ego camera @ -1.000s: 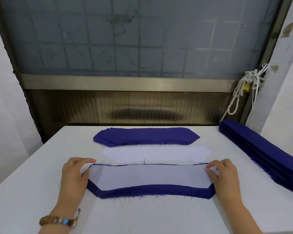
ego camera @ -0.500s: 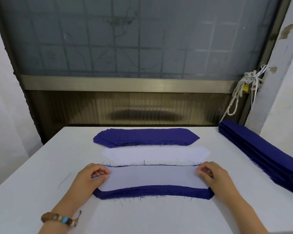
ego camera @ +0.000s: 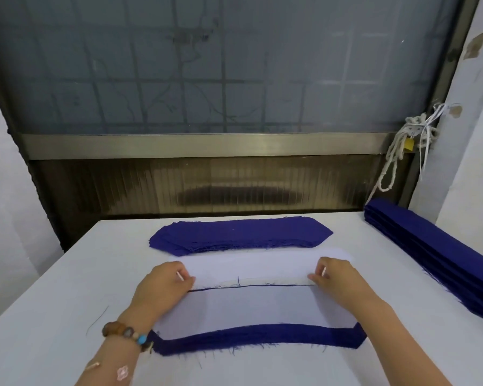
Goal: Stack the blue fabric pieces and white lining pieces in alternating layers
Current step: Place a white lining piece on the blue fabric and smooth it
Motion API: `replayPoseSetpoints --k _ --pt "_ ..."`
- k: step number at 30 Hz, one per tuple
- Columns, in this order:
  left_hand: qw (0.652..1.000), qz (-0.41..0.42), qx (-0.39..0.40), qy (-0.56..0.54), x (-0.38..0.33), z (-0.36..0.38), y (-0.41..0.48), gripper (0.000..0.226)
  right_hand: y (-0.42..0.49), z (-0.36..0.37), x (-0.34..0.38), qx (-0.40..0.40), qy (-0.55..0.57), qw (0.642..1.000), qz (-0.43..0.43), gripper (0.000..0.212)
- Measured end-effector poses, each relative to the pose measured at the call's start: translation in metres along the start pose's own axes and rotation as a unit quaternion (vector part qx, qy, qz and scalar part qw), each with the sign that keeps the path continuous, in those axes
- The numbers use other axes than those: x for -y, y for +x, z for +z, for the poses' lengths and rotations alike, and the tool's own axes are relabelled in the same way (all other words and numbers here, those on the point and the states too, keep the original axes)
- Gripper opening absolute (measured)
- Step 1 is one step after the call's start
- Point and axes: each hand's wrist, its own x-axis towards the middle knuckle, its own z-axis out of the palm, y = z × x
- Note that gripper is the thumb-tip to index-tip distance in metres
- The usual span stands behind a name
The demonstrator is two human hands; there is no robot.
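Observation:
Close to me lies the layered stack, a white lining piece (ego camera: 248, 307) on top with a blue fabric edge (ego camera: 262, 335) showing along its near side. Behind it lies the pile of white lining pieces (ego camera: 248, 264), and further back the pile of blue fabric pieces (ego camera: 240, 235). My left hand (ego camera: 162, 284) and my right hand (ego camera: 339, 281) sit at the two ends of the lining pile's near edge, fingers curled and pinching the lining there. That near edge looks slightly raised between my hands.
A long folded stack of blue fabric (ego camera: 430, 254) runs along the right edge of the white table (ego camera: 39, 316). A loose thread (ego camera: 96, 320) lies left of my left wrist. A metal-framed window stands behind the table, with a white rope (ego camera: 396, 160) hanging at its right.
Both hands have left the ends of the near stack and moved forward to the near edge of the white lining pile, where they now pinch it.

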Motion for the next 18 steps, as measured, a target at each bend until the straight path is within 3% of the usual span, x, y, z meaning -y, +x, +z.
replayPoseSetpoints --k 7,15,18 --pt "0.995 0.077 -0.017 -0.057 -0.048 0.037 0.043 0.012 0.046 0.025 0.056 0.018 0.068 0.990 -0.119 0.004" --pt "0.992 0.108 0.009 -0.059 -0.061 0.071 0.067 0.003 0.068 0.054 0.070 0.035 0.137 0.978 -0.156 0.003" --pt "0.990 0.131 0.008 -0.058 -0.055 0.080 0.063 0.024 0.068 0.062 0.064 0.017 0.189 0.971 -0.147 0.009"
